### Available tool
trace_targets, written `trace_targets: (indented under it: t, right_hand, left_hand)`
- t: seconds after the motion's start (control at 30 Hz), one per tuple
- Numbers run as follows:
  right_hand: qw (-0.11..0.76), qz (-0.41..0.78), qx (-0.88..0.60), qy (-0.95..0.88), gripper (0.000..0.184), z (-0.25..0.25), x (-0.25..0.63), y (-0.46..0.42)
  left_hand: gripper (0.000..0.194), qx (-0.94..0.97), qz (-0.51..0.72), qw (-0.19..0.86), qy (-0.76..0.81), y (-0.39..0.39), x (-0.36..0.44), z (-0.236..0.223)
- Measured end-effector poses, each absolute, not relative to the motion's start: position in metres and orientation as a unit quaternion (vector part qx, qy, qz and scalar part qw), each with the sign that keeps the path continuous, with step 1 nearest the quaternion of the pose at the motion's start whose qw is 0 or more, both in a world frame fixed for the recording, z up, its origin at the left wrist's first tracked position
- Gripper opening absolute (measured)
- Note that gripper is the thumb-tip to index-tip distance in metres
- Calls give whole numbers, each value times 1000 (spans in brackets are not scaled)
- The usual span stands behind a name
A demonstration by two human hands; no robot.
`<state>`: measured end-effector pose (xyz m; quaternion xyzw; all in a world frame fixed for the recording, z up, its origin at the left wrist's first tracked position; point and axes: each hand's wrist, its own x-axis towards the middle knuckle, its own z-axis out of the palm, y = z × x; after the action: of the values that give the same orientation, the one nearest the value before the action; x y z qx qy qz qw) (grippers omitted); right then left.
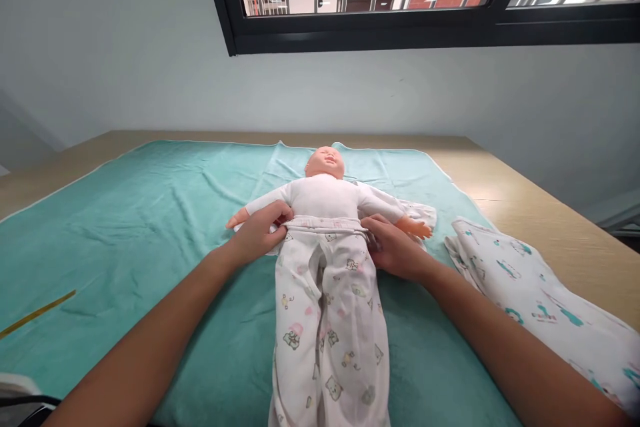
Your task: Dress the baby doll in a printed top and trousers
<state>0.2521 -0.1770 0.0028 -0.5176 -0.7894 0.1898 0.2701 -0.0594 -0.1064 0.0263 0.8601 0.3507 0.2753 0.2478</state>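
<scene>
A baby doll (326,177) lies on its back on a teal towel (150,227), head toward the wall, dressed in a white top. White printed trousers (327,320) cover its legs up to the waist. My left hand (260,233) is closed on the waistband at the doll's right side. My right hand (395,247) grips the waistband at the other side. The doll's small hands poke out just beyond my knuckles.
A folded white cloth with teal prints (530,300) lies on the wooden table (525,193) at the right of the towel. A yellow strip (37,313) rests on the towel at the left. A grey wall and a dark-framed window (400,27) stand behind.
</scene>
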Motion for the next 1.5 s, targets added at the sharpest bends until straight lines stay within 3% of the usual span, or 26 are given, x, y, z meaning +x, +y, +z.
trace_targets:
  t: [0.17, 0.3, 0.4, 0.67, 0.93, 1.23, 1.5]
  right_hand:
    - [190, 376, -511, -749, 45, 20, 254, -183]
    - [209, 357, -525, -744, 50, 14, 247, -182]
    - [231, 298, -542, -752, 40, 7, 240, -179]
    - [271, 227, -552, -755, 10, -3, 236, -173]
    - [411, 297, -511, -694, 10, -5, 233, -180]
    - [380, 501, -536, -563, 11, -5, 238, -179]
    - [409, 589, -432, -547, 39, 7, 252, -182]
  left_hand:
    - [14, 821, 190, 380, 382, -103, -71, 40]
    - [36, 779, 125, 505, 351, -100, -78, 42]
    - [53, 776, 115, 506, 357, -103, -75, 42]
    - [25, 785, 195, 423, 410, -108, -65, 36]
    - [27, 742, 234, 469, 418, -111, -60, 31]
    - [17, 726, 265, 512, 374, -111, -59, 32]
    - [18, 646, 307, 615, 332, -101, -73, 25]
